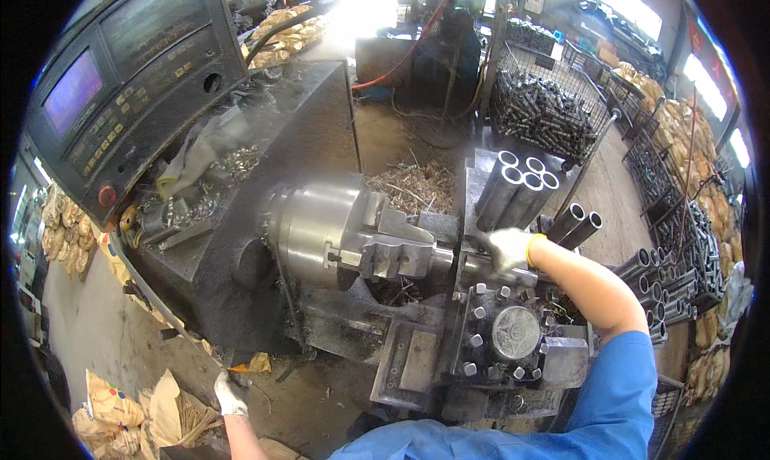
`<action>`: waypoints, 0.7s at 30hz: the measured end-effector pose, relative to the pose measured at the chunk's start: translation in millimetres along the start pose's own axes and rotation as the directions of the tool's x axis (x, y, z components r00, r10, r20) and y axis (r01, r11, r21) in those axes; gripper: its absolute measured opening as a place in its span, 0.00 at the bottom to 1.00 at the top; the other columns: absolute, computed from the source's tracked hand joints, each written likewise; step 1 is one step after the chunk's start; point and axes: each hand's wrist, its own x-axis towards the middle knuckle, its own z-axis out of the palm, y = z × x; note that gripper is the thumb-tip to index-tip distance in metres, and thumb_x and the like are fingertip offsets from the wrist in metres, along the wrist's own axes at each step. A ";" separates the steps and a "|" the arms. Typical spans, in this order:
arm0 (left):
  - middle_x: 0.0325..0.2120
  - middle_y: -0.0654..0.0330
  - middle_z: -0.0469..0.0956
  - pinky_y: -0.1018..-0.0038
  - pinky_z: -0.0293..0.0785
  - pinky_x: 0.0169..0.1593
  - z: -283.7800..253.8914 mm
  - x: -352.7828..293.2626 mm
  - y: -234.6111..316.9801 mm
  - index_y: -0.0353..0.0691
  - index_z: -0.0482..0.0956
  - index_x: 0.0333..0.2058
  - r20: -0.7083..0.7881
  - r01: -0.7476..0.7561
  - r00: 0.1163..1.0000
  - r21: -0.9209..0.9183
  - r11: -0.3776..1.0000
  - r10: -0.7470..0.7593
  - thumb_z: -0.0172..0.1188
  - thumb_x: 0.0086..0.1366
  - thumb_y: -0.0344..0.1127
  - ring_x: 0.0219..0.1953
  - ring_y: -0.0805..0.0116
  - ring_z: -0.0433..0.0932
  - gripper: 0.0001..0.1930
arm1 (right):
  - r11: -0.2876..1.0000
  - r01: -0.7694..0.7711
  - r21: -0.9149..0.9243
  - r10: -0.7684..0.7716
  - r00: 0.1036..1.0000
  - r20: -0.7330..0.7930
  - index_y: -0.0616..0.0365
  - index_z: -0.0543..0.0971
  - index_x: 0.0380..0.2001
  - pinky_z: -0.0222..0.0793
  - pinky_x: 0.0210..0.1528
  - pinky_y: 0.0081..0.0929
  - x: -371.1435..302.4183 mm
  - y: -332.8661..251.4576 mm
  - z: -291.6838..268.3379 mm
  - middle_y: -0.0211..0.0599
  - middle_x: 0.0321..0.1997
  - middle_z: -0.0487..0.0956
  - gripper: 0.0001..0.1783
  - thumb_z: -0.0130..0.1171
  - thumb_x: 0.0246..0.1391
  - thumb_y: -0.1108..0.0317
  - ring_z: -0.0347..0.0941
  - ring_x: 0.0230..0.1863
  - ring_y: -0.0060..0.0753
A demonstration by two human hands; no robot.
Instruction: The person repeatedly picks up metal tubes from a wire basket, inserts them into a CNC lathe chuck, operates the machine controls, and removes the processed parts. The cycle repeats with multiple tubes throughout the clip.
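My right hand (508, 250), in a white glove with a yellow cuff, is closed over a metal tube (443, 259) that lies in line with the lathe chuck (321, 227). The tube's near end enters the silver chuck jaws (397, 255). Below the hand sits the square tool post (515, 333), ringed with bolts. At the lower left my left hand (230, 394), also white-gloved, is curled at the end of a long thin rod (192, 340); what its fingers hold is too small to make out.
Upright tubes (513, 191) stand in a group behind the tool post, with two more tubes (579, 223) beside them. More tubes (658, 287) are stacked at right. A control panel (120, 83) rises at left. Metal shavings (413, 189) lie behind the chuck. Paper sacks (172, 412) are at lower left.
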 end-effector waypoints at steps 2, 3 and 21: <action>0.22 0.66 0.74 0.55 0.73 0.31 9.9 7.1 -9.9 0.51 0.76 0.35 0.104 -0.095 0.991 0.151 0.984 0.080 0.58 0.75 0.52 0.22 0.65 0.72 0.13 | 0.967 -0.141 -0.211 0.141 0.990 -0.014 0.62 0.80 0.54 0.83 0.45 0.48 -12.6 35.2 60.8 0.54 0.40 0.88 0.39 0.77 0.44 0.47 0.87 0.43 0.56; 0.24 0.65 0.76 0.53 0.75 0.33 14.0 11.7 -11.1 0.50 0.77 0.36 0.159 -0.157 0.980 0.217 0.963 0.124 0.59 0.75 0.52 0.24 0.66 0.73 0.14 | 0.951 -0.145 -0.275 0.088 0.973 -0.212 0.59 0.83 0.48 0.83 0.43 0.49 -23.4 55.9 94.2 0.51 0.36 0.88 0.34 0.76 0.43 0.46 0.87 0.41 0.57; 0.34 0.45 0.86 0.50 0.83 0.45 343.8 -70.1 321.9 0.38 0.55 0.79 0.710 -0.494 0.090 0.641 -0.588 0.698 0.61 0.71 0.43 0.36 0.43 0.87 0.43 | 0.732 0.249 0.634 0.672 -0.115 -0.731 0.66 0.80 0.55 0.79 0.58 0.35 -275.7 -79.5 114.0 0.40 0.49 0.86 0.25 0.76 0.53 0.79 0.83 0.49 0.32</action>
